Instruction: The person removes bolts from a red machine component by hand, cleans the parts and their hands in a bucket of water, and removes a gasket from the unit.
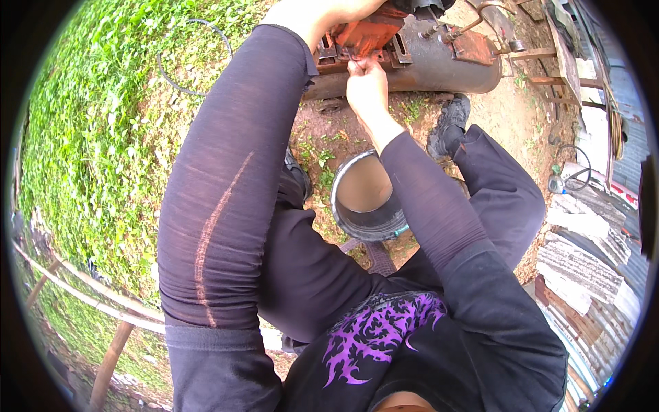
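At the top, a dark rusty cylindrical tank point(449, 72) lies crosswise, carrying an orange metal housing point(367, 34) on metal brackets. My left hand point(329, 14) reaches over the housing from the left; its fingers run out of view at the upper edge. My right hand point(367, 86) is at the housing's base, fingers closed and pinched around something small that I cannot make out. Bent pipes and fittings point(480, 20) rise from the tank's right part. Below my right hand, between my legs, stands a dark bucket point(371, 223) with murky tan liquid in it.
My shoes point(449, 120) are on patchy dirt either side of the bucket. Grass point(82, 151) spreads on the left with a thin dark hose loop point(192, 89) and a pole railing point(110, 302). Corrugated metal sheets point(628, 206), boards and pale scraps point(576, 268) line the right.
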Action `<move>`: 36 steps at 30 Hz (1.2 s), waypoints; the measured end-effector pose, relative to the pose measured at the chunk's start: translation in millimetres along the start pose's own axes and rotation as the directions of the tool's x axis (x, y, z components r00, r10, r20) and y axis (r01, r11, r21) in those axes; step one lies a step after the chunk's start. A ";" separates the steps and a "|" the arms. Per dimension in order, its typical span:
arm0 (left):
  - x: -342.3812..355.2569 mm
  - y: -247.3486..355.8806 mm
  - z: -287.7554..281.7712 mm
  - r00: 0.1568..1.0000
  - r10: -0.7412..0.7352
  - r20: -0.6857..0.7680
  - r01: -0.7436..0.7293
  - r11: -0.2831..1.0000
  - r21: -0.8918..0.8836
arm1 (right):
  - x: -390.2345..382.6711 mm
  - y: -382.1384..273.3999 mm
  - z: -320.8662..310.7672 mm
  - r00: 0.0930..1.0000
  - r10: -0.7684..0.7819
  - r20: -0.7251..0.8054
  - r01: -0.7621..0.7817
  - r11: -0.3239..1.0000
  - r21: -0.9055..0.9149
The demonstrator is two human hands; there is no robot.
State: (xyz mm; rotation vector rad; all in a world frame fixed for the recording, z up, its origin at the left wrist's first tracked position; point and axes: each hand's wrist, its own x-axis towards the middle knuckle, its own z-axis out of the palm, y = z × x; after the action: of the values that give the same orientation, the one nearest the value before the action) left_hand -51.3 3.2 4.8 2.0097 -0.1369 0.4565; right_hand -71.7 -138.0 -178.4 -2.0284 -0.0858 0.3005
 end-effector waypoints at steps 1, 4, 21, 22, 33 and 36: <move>3.3 -1.8 5.5 1.000 0.012 0.007 -0.012 1.000 -0.009 | -2.7 9.4 -5.7 0.995 -0.074 -0.064 0.073 0.997 -0.022; 2.3 -2.7 3.3 1.000 0.028 -0.001 -0.028 0.999 0.028 | -0.2 11.4 -12.3 0.997 0.071 0.037 -0.075 0.990 0.121; -1.6 5.8 -6.0 0.992 -0.114 0.047 0.116 0.992 -0.043 | -20.2 0.1 2.7 0.994 0.099 0.055 -0.110 0.957 0.270; -1.4 4.2 -4.1 0.993 -0.104 0.049 0.106 0.994 -0.041 | -17.7 -4.0 6.6 0.993 0.112 0.038 -0.119 0.939 0.322; -0.4 -7.0 6.4 1.000 0.012 -0.016 -0.012 1.000 0.007 | -18.2 2.0 5.7 0.985 0.161 0.058 -0.171 0.952 0.255; 4.3 -1.7 1.5 0.998 -0.020 0.053 0.024 0.997 -0.080 | -14.8 -4.0 4.8 0.989 0.141 0.041 -0.147 0.957 0.249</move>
State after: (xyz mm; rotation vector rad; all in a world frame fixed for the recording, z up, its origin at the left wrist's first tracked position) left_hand -46.5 3.1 4.4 1.9430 -0.1628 0.3785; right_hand -86.9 -134.8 -174.3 -1.7813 0.0836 0.4064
